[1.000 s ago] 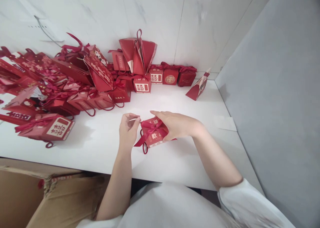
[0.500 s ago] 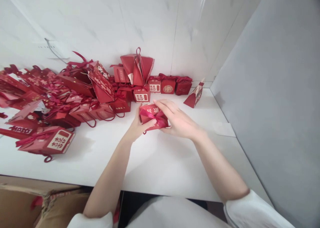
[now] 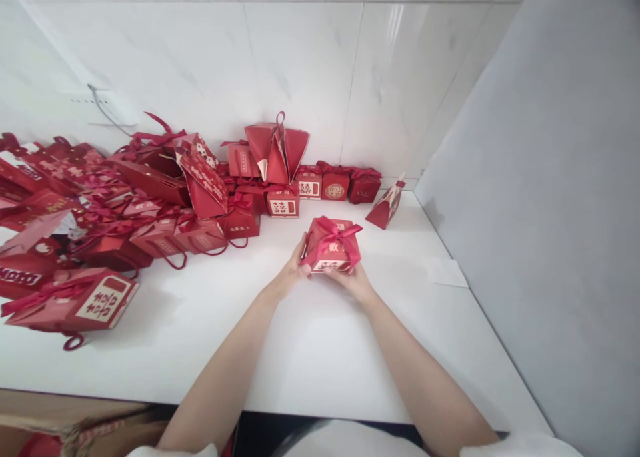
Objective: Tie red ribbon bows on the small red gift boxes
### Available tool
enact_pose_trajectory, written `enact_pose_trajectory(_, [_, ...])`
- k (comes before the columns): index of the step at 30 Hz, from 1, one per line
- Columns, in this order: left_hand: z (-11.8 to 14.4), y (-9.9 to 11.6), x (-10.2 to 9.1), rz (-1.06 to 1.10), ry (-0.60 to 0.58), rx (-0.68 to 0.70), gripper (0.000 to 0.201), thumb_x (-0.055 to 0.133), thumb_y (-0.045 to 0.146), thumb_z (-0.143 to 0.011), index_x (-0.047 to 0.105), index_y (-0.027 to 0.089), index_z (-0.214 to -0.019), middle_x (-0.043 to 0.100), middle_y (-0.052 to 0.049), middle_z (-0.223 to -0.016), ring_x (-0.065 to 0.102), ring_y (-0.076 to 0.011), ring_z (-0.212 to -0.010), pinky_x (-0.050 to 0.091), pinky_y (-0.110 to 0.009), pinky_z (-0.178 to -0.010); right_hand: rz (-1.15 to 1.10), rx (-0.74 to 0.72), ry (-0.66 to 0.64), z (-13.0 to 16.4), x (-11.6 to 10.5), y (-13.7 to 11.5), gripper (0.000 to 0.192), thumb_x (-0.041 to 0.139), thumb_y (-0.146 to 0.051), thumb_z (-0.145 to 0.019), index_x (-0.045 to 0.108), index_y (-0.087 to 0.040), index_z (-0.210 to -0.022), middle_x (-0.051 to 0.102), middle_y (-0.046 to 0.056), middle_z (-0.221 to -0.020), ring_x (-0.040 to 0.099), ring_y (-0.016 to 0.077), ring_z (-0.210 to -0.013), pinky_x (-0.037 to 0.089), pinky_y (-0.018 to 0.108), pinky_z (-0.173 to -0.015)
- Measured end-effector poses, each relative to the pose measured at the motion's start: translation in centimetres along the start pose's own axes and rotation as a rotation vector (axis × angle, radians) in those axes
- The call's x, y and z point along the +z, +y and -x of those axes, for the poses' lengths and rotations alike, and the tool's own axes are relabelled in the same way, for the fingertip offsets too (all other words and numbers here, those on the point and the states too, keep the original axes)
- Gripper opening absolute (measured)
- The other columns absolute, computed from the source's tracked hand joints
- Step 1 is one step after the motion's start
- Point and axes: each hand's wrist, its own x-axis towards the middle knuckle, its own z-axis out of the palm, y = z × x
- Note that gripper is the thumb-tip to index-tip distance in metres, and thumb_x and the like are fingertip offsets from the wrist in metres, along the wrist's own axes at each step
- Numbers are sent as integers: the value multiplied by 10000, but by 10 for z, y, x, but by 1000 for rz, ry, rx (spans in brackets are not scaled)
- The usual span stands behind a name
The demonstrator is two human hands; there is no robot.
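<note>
A small red gift box (image 3: 330, 250) with a ribbon bow on top is between my two hands, over the white table. My left hand (image 3: 294, 267) grips its left side, the thumb at the lower front corner. On the right, my right hand (image 3: 354, 280) holds the lower front and right side, with some fingers hidden behind the box. White panels with red characters show on its near face. Behind it stands another red box with a double-character label (image 3: 283, 207). To the right rear is a narrow, wedge-shaped red box (image 3: 387, 207).
Many red gift boxes with ribbons (image 3: 165, 230) are heaped on the left. One tied box (image 3: 80, 303) lies on its side nearer the front. A tiled wall (image 3: 300, 63) and grey panel (image 3: 550, 177) bound the white table (image 3: 300, 370). An open cardboard carton (image 3: 60, 413) sits lower left.
The gift box has moved slightly right and turned, so its labelled face now points toward me. My right hand has shifted from the box's top and right side to its lower right.
</note>
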Motion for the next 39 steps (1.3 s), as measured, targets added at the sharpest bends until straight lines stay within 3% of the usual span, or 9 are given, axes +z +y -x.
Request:
enact_pose_trajectory(3, [-2, 0, -5, -37, -129, -33, 989, 879, 466, -500, 485, 262, -1384, 612, -144, -1283, 664, -254, -977, 546, -310, -724, -30, 104, 74, -1, -6, -1, 636, 673, -602, -761, 550, -247, -1275, 626, 109, -1318, 586, 304, -1232, 465, 466, -1063])
enact_pose_trajectory(6, [-6, -7, -10, -179, -103, -38, 920, 851, 398, -580, 467, 229, -1399, 609, -136, -1271, 648, -186, -845, 509, -279, -687, -96, 94, 91, -1, -10, -3, 591, 612, -621, -799, 576, -221, -1234, 635, 110, -1314, 580, 301, -1243, 449, 445, -1081])
enact_pose_trajectory(11, [-15, -25, -11, -168, 52, 0, 784, 782, 519, -636, 536, 188, -1302, 670, -98, -1099, 605, -146, -725, 477, -269, -674, -142, 93, 55, -6, -9, -7, 702, 502, -656, -828, 421, -256, -1398, 543, 90, -1425, 527, 304, -1302, 504, 452, -1014])
enact_pose_trajectory(15, [-15, -26, -9, -131, 71, 35, 671, 648, 687, -703, 605, 158, -1114, 643, -37, -788, 535, -133, -619, 450, -266, -596, -106, 71, 44, -8, -8, -2, 834, 538, -704, -776, 320, -249, -1440, 487, 136, -1452, 547, 319, -1261, 550, 444, -941])
enact_pose_trajectory(18, [-15, -25, -10, -159, 59, 82, 649, 571, 738, -740, 621, 154, -1017, 597, -19, -687, 511, -135, -597, 445, -273, -585, -124, 21, 41, -8, -8, 5, 873, 599, -690, -747, 291, -253, -1438, 509, 152, -1402, 587, 312, -1182, 569, 444, -892])
enact_pose_trajectory(25, [-16, -31, -12, -148, 57, 111, 732, 578, 792, -685, 585, 146, -1028, 607, -27, -737, 506, -122, -586, 437, -261, -559, -219, -67, 65, -9, -6, 19, 745, 630, -614, -794, 360, -268, -1396, 570, 122, -1287, 619, 284, -1063, 594, 416, -739])
enact_pose_trajectory(32, [-15, -35, -16, -157, 46, 114, 719, 576, 785, -693, 559, 153, -1035, 631, -59, -850, 541, -143, -646, 465, -279, -577, -234, -83, 49, -9, -7, 17, 682, 640, -570, -813, 398, -280, -1380, 559, 98, -1338, 593, 290, -1144, 591, 400, -758])
enact_pose_trajectory(39, [-17, -42, -16, -109, 42, 131, 709, 633, 760, -673, 567, 161, -1047, 626, -54, -848, 552, -152, -678, 463, -264, -565, -231, -81, 71, -8, -7, 19, 624, 611, -584, -835, 441, -257, -1339, 582, 105, -1282, 640, 261, -1018, 592, 412, -760])
